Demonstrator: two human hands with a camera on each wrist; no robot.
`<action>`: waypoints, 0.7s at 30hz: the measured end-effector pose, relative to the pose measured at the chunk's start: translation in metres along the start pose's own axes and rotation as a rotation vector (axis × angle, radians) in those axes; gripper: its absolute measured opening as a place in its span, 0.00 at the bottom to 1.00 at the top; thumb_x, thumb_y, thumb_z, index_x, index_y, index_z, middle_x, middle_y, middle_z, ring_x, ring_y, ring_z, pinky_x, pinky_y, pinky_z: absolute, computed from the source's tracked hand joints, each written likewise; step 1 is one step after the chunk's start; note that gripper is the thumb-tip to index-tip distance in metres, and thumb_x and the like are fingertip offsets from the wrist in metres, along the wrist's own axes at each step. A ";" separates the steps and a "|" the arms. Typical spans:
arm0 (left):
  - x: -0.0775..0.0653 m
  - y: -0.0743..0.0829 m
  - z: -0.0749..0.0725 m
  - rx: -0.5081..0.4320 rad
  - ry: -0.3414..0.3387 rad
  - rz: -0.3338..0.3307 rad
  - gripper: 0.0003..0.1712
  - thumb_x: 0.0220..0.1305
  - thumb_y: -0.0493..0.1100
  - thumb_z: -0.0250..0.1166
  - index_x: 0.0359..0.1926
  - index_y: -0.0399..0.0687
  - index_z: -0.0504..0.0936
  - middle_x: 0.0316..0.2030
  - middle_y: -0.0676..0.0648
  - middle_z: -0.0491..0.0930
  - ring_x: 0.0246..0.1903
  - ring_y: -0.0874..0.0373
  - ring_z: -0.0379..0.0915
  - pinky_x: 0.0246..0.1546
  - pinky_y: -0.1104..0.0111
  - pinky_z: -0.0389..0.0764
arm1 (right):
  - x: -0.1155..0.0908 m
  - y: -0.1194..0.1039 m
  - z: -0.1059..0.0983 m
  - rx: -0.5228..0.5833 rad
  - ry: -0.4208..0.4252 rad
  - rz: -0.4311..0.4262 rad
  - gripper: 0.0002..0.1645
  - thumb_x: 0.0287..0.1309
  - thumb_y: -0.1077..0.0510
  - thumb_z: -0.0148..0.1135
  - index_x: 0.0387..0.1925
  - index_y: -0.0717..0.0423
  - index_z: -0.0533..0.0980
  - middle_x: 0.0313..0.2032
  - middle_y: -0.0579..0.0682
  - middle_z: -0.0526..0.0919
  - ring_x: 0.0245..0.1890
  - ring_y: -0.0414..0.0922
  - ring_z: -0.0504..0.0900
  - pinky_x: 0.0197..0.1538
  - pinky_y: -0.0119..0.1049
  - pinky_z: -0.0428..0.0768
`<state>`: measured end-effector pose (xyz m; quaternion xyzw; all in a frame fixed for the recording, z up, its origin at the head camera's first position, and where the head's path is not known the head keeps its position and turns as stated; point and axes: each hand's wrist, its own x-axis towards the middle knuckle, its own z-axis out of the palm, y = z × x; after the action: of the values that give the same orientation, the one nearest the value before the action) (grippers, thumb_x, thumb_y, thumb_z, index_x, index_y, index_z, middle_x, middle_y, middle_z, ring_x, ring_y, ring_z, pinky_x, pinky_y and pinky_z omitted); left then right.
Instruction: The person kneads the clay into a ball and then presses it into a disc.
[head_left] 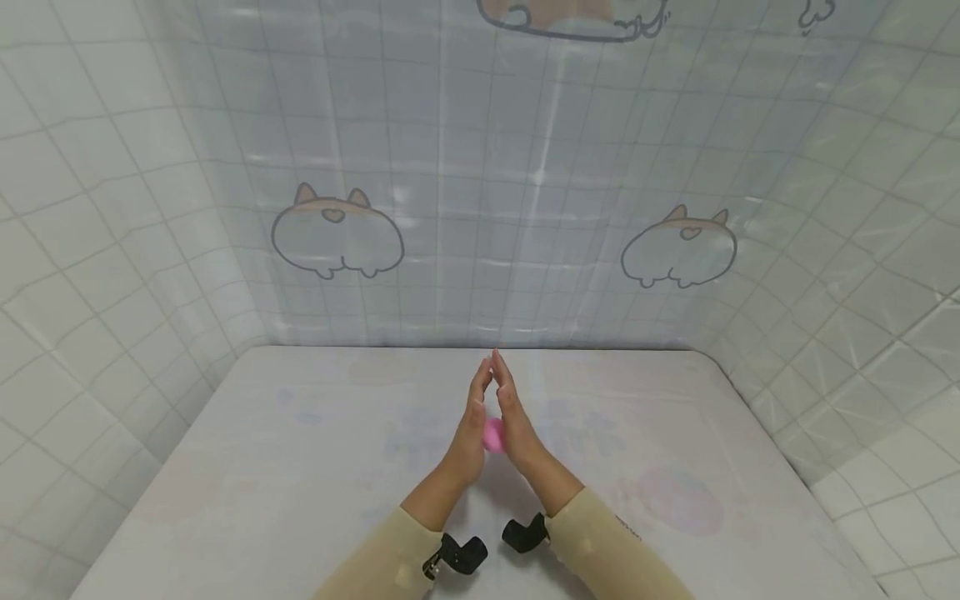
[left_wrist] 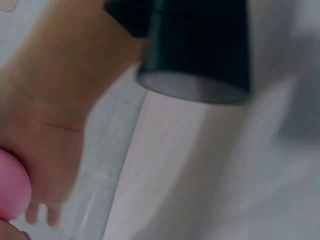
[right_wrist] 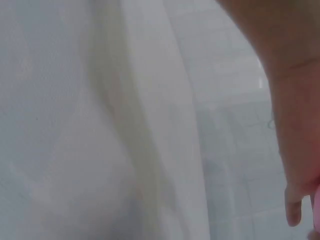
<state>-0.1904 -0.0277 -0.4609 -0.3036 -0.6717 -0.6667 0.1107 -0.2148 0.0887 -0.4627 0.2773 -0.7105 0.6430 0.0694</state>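
A smooth pink ball (head_left: 493,435) sits between the two palms, with part of it covered by them. From one side my left hand (head_left: 471,437) presses on it, fingers straight and pointing away from me. My right hand (head_left: 519,429) presses from the other side, also with straight fingers, and the fingertips of both hands meet in a peak. In the left wrist view the pink ball (left_wrist: 12,187) shows large against a palm. Only a sliver of the pink ball (right_wrist: 317,210) appears at the right edge of the right wrist view.
Both hands are over a pale table (head_left: 300,467) with faint printed patches. Behind it hangs a gridded sheet (head_left: 487,208) with cartoon animal drawings, and similar gridded sides stand left and right. Black wrist cameras (head_left: 463,555) stick out from the beige sleeves (head_left: 382,558).
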 end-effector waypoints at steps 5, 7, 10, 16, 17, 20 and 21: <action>0.004 0.003 -0.001 -0.037 0.065 -0.003 0.43 0.77 0.67 0.24 0.80 0.45 0.39 0.79 0.41 0.39 0.77 0.43 0.33 0.69 0.36 0.37 | -0.004 -0.005 0.006 0.036 -0.056 0.027 0.51 0.70 0.23 0.25 0.80 0.48 0.39 0.79 0.51 0.41 0.77 0.55 0.41 0.71 0.66 0.41; 0.006 0.004 -0.002 -0.020 0.085 -0.015 0.44 0.76 0.69 0.24 0.80 0.46 0.38 0.79 0.41 0.39 0.77 0.44 0.33 0.69 0.35 0.37 | -0.005 -0.010 0.008 0.028 -0.058 0.015 0.50 0.70 0.24 0.24 0.80 0.49 0.38 0.79 0.52 0.41 0.77 0.56 0.41 0.71 0.67 0.41; 0.007 0.003 -0.003 0.011 0.114 -0.043 0.46 0.74 0.73 0.25 0.80 0.50 0.38 0.79 0.44 0.41 0.77 0.45 0.36 0.67 0.32 0.38 | -0.007 -0.016 0.011 0.019 -0.050 -0.026 0.51 0.71 0.24 0.24 0.80 0.53 0.38 0.79 0.56 0.42 0.77 0.56 0.41 0.71 0.66 0.43; 0.009 -0.002 -0.007 0.053 0.136 -0.059 0.47 0.73 0.73 0.25 0.80 0.50 0.40 0.79 0.45 0.40 0.77 0.45 0.36 0.67 0.32 0.38 | -0.011 -0.028 0.014 0.023 -0.039 -0.089 0.52 0.72 0.26 0.24 0.79 0.60 0.39 0.78 0.60 0.43 0.77 0.58 0.42 0.71 0.63 0.45; 0.009 -0.004 -0.007 0.057 0.136 -0.059 0.47 0.74 0.73 0.26 0.80 0.48 0.40 0.79 0.43 0.41 0.77 0.44 0.36 0.68 0.33 0.39 | -0.011 -0.029 0.014 0.024 -0.036 -0.095 0.52 0.72 0.26 0.24 0.79 0.61 0.39 0.78 0.60 0.43 0.77 0.58 0.42 0.71 0.63 0.45; 0.007 -0.008 -0.007 0.046 0.115 -0.083 0.48 0.74 0.73 0.26 0.80 0.46 0.40 0.79 0.41 0.40 0.77 0.44 0.34 0.69 0.35 0.42 | -0.010 -0.033 0.013 0.012 -0.019 -0.130 0.52 0.73 0.27 0.23 0.78 0.63 0.40 0.78 0.62 0.44 0.77 0.61 0.44 0.71 0.64 0.45; 0.007 -0.009 -0.006 0.049 0.105 -0.091 0.48 0.73 0.73 0.26 0.80 0.46 0.40 0.79 0.41 0.40 0.77 0.43 0.34 0.70 0.36 0.41 | -0.009 -0.034 0.012 0.005 -0.009 -0.145 0.52 0.73 0.27 0.23 0.78 0.63 0.40 0.78 0.62 0.44 0.76 0.61 0.45 0.71 0.65 0.45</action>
<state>-0.2023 -0.0311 -0.4638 -0.2345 -0.6943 -0.6693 0.1229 -0.1873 0.0795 -0.4392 0.3311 -0.6873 0.6369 0.1117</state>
